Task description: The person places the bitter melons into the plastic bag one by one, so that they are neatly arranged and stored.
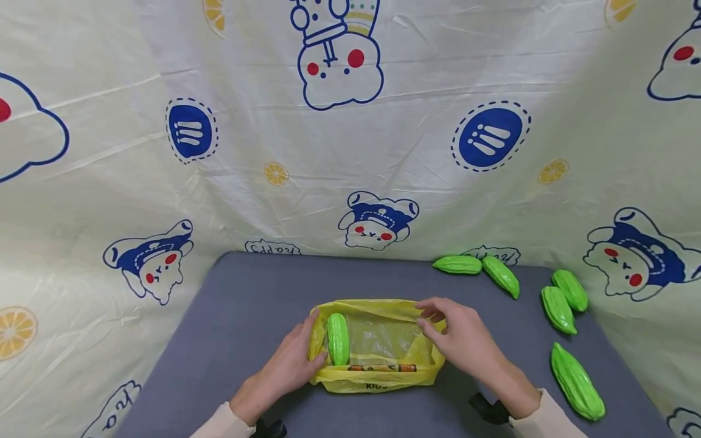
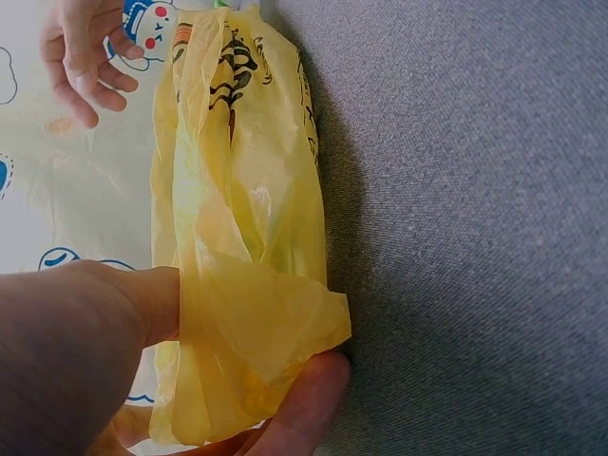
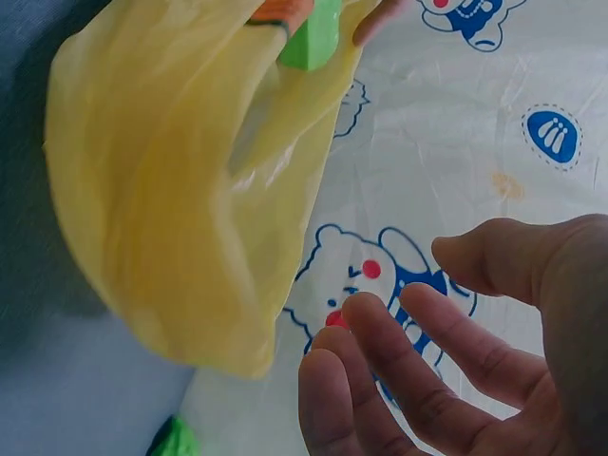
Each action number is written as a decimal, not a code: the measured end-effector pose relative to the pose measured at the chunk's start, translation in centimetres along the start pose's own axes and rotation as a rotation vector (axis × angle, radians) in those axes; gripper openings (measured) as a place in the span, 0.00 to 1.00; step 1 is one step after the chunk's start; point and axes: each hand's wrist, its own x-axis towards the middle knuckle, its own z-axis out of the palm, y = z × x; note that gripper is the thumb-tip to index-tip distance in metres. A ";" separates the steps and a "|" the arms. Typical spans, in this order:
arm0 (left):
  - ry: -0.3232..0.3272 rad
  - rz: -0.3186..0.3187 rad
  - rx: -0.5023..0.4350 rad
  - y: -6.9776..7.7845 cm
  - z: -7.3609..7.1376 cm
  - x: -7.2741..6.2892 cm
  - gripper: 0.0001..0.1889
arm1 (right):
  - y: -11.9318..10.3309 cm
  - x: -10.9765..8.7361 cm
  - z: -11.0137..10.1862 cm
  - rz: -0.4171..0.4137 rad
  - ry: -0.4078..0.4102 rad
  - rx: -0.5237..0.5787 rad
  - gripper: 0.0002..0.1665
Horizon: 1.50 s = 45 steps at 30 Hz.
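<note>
A yellow plastic bag (image 1: 383,389) lies with its mouth spread on the grey table. Inside it, at the left end, rests a shiny green ridged bitter melon (image 1: 338,339). My left hand (image 1: 292,359) grips the left side of the bag, thumb inside the rim and fingers on the outside, as the left wrist view shows. Over the bag's right end hovers my right hand (image 1: 462,334); in the right wrist view its fingers (image 3: 408,380) are loosely bent, apart from the plastic, and hold nothing.
Several more green bitter melons lie on the grey table (image 1: 246,304): two at the back edge (image 1: 457,264), two close together at the right (image 1: 558,310), and one nearer the front right (image 1: 577,382). A printed white sheet (image 1: 246,201) hangs behind and around the table.
</note>
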 end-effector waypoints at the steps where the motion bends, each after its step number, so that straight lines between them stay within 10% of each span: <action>1: 0.002 0.000 0.002 0.0 0.0 0.0 0.50 | 0.2 -0.1 -0.1 -0.001 0.010 -0.002 0.17; 45: -0.016 -0.003 0.004 -0.1 0.1 0.3 0.49 | 9.3 -3.6 -2.5 0.090 0.202 -0.092 0.12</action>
